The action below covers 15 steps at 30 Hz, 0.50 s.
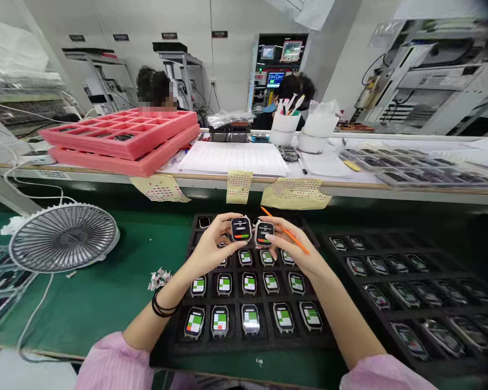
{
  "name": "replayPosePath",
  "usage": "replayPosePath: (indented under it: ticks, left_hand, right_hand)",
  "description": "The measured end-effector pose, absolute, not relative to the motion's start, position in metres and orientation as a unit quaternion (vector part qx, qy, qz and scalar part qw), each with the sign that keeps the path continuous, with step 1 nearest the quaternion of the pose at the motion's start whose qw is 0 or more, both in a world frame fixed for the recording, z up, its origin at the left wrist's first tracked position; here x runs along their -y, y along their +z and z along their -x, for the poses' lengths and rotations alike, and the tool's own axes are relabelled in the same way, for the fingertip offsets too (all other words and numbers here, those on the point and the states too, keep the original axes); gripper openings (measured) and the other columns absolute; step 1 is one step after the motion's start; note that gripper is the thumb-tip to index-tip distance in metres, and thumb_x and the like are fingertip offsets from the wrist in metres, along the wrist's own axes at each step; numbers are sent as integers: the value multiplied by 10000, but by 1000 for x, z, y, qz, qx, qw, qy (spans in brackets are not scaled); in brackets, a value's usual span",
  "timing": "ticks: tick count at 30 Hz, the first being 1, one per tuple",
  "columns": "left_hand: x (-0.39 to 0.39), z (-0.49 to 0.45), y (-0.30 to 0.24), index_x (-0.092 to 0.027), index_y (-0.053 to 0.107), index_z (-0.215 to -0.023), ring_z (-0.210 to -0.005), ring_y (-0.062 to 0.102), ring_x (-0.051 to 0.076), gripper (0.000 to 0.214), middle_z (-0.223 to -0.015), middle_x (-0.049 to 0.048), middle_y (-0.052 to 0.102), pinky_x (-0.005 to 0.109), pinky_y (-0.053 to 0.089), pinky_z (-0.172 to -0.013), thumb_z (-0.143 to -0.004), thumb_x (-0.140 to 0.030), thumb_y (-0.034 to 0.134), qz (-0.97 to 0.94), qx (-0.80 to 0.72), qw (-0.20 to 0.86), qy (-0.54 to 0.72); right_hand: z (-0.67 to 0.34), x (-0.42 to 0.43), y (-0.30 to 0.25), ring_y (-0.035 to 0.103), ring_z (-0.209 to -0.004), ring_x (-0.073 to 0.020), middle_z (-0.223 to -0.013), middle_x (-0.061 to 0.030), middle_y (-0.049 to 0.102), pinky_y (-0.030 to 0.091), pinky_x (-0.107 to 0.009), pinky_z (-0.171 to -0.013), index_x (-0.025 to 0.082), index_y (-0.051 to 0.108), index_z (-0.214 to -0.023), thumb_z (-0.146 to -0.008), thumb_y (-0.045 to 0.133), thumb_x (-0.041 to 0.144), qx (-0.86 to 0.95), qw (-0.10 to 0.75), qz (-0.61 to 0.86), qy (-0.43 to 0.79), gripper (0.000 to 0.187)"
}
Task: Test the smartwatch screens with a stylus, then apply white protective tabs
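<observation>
My left hand (222, 236) holds a square smartwatch case (241, 229) by its edges, its screen lit with white text and a red and green bar. A second watch case (264, 233), showing a like screen, is in my right hand (288, 236), whose thumb lies over the lower part of the glass. An orange stick (288, 233), perhaps a pen, is also tucked in the right hand and slants along its back. Both watches hang above a black foam tray (238, 309), where several strapless watches sit face up in compartments, most with green and white screens.
A second black tray (360, 279) with more watches lies at the right. On the left stand a grey round fan (65, 236) and a small pile of white scraps (160, 278). Pink foam trays (146, 142) and a printed sheet (233, 157) occupy the shelf. Two people sit beyond it.
</observation>
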<state>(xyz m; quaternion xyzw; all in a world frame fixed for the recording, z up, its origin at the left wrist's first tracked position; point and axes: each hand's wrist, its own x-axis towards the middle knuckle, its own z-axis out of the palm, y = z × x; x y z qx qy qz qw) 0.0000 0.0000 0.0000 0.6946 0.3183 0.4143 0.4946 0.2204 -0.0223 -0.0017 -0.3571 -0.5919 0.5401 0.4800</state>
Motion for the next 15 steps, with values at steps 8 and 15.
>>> replayPosePath:
  ticks: [8, 15]
  left_hand:
    - [0, -5, -1, -206, 492, -1202, -1013, 624, 197, 381, -1135, 95, 645, 214, 470, -648, -865, -295, 646, -685, -345, 471, 436]
    - [1, -6, -1, -205, 500, -1183, -989, 618, 192, 385, -1099, 89, 645, 189, 441, -590, -844, -285, 667, -690, -350, 466, 431]
  right_hand:
    - [-221, 19, -13, 584, -663, -116, -1131, -55, 617, 523, -284, -610, 298, 528, -1297, -873, 658, 300, 627, 470, 362, 505, 443]
    - [-221, 18, -16, 532, -608, -95, -1027, -33, 605, 480, -276, -592, 285, 553, -1260, -882, 644, 281, 631, 471, 362, 498, 388]
